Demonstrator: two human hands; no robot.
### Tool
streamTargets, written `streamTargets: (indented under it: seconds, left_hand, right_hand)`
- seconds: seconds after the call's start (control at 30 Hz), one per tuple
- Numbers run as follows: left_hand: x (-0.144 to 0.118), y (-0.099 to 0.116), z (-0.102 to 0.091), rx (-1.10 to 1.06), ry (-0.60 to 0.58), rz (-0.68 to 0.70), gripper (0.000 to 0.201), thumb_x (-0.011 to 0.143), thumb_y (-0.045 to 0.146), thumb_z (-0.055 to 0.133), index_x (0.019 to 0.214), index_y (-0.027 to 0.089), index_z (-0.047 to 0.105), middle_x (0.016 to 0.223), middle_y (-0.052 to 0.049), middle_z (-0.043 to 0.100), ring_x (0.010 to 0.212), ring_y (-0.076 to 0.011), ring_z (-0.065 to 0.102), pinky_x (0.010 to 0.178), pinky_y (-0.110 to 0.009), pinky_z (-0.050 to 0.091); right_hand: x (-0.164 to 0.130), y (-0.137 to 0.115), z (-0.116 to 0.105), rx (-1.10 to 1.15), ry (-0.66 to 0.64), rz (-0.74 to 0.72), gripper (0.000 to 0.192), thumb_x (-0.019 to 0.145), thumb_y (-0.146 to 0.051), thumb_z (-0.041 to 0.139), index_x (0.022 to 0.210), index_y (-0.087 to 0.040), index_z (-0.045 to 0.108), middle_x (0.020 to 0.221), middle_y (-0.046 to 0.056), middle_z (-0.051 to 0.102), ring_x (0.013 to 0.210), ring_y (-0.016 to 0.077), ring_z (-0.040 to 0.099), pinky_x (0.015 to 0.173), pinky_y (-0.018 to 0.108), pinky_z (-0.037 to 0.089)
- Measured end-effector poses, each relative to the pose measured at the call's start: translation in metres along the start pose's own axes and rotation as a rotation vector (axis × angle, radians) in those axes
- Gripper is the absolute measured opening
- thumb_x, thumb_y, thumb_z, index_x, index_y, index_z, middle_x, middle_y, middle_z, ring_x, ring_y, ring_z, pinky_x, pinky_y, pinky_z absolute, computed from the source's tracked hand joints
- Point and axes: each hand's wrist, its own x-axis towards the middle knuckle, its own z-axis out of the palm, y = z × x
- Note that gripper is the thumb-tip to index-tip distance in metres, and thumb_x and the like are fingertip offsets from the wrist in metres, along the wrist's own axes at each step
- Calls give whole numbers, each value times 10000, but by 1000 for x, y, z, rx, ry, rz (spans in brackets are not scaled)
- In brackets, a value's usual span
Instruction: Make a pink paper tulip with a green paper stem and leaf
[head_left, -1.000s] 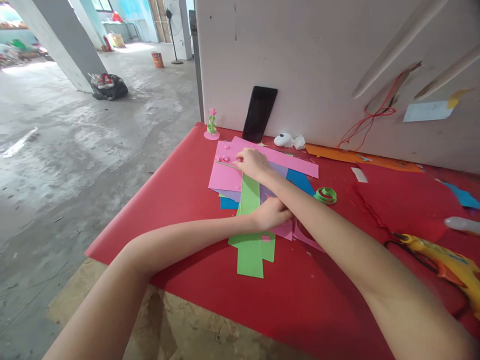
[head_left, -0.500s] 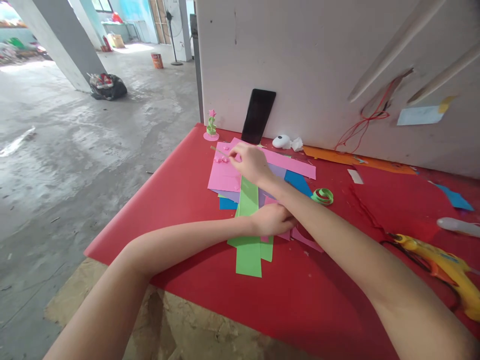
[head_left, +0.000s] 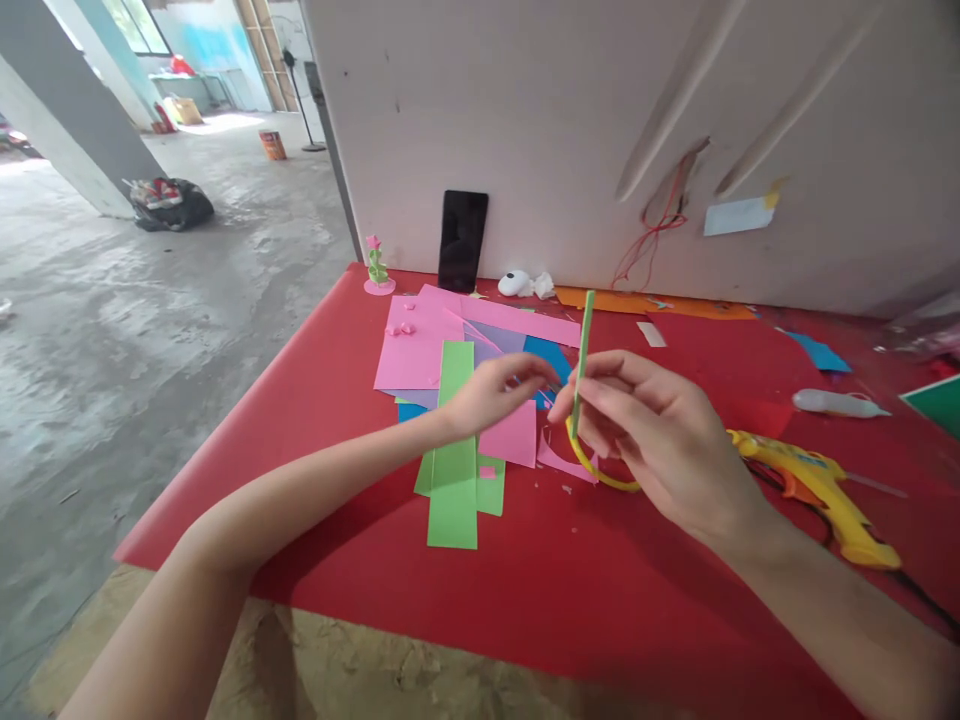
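A narrow green strip point(head_left: 587, 335) is held nearly upright by the right hand point(head_left: 667, 430), pinched between the thumb and the fingers; its upper end is seen rising clear above the fingertips, and its lower part is passed down in front of them. Just beneath that lower end, a yellow loop point(head_left: 600, 478) is seen curving below the right hand; how it is gripped cannot be made out. The left hand point(head_left: 506, 390) is placed just to the left of the strip, its fingers bent and pointed toward the right fingertips; whether anything is grasped by it cannot be told.

Beneath the left hand, a long piece of green paper point(head_left: 452, 490) is laid across the red desk point(head_left: 637, 600), overlapped with a pink sheet point(head_left: 409, 360), purple paper point(head_left: 510, 345) and blue paper point(head_left: 544, 352). Small pink pieces point(head_left: 407, 328) are scattered on the pink sheet. Behind these, a paper flower point(head_left: 377, 262) is stood at the far left corner, and a dark phone point(head_left: 463, 240) is leaned against the wall panel point(head_left: 525, 130). To the right of the right hand, a yellow glue gun point(head_left: 806, 467) is laid near a translucent bottle point(head_left: 838, 403).
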Motion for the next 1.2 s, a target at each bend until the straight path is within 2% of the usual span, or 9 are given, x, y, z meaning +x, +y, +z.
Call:
streamTargets:
  seconds: [0.13, 0.23, 0.3, 0.47, 0.63, 0.77, 0.87, 1.03, 1.2]
  left_hand:
    - [15, -12, -55, 184, 216, -34, 225, 870, 112, 436, 1005, 166, 608, 1042, -41, 644, 960, -131, 596, 867, -269, 485]
    - [16, -47, -92, 370, 372, -156, 294, 842, 71, 465, 1106, 146, 568, 1178, -95, 576, 1078, -186, 543, 988, -365, 433]
    - [9, -75, -106, 476, 405, -251, 341, 817, 120, 564, 1157, 147, 548, 1252, -125, 531, 1182, -247, 486, 1043, -440, 390]
    - [-12, -123, -112, 627, 367, -388, 358, 892, 339, 542, 1200, 158, 523, 1234, -98, 547, 1084, -220, 565, 913, -448, 498]
    - [-17, -134, -106, 668, 337, -397, 339, 896, 338, 536, 1181, 154, 533, 1199, -94, 567, 1041, -204, 584, 881, -421, 517]
    - [-17, -134, -101, 695, 306, -392, 327, 900, 337, 529, 1174, 160, 539, 1199, -93, 568, 1036, -199, 585, 882, -415, 517]
    - [-18, -134, -98, 718, 284, -382, 325, 900, 338, 529, 1171, 159, 541, 1196, -93, 569, 1036, -199, 585, 882, -415, 517]
    - [-19, -133, -97, 738, 262, -370, 323, 899, 338, 531, 1166, 156, 543, 1188, -92, 573, 1032, -198, 586, 880, -415, 518]
    - [-19, -136, -98, 711, 323, -401, 329, 898, 338, 532, 1170, 154, 540, 1189, -92, 572, 1033, -200, 586, 879, -416, 518]
  right_hand:
    - [-23, -3, -4, -2, -9, -34, 109, 850, -308, 577, 812, -213, 539, 689, -12, 661, 455, 50, 463, 424, 190, 392]
    - [-30, -7, -4, -91, 19, -91, 83, 846, -276, 569, 793, -219, 543, 683, -20, 678, 442, 43, 473, 442, 173, 435]
    - [-31, -6, -5, -179, 50, -151, 76, 842, -260, 561, 778, -226, 536, 675, -27, 682, 453, 51, 507, 450, 174, 454]
    - [-31, 1, -7, -446, 166, -411, 18, 841, -236, 570, 831, -250, 577, 721, -17, 686, 624, 113, 639, 446, 215, 457]
    - [-35, 3, -8, -552, 210, -531, 85, 821, -194, 617, 842, -274, 596, 721, -43, 672, 600, 94, 623, 486, 216, 496]
    - [-38, 1, -6, -490, 202, -459, 40, 810, -244, 636, 803, -274, 610, 697, -34, 668, 633, 116, 647, 479, 217, 503]
    - [-37, -2, -4, -411, 187, -342, 42, 785, -260, 656, 767, -264, 618, 599, -45, 627, 517, 93, 605, 439, 193, 475]
    - [-34, -5, -6, -123, -17, -14, 142, 769, -314, 669, 719, -229, 568, 455, -59, 544, 379, 74, 515, 355, 169, 389]
    - [-32, -5, -8, 170, -151, 207, 201, 775, -334, 679, 735, -207, 529, 538, -44, 585, 349, 53, 479, 301, 153, 297]
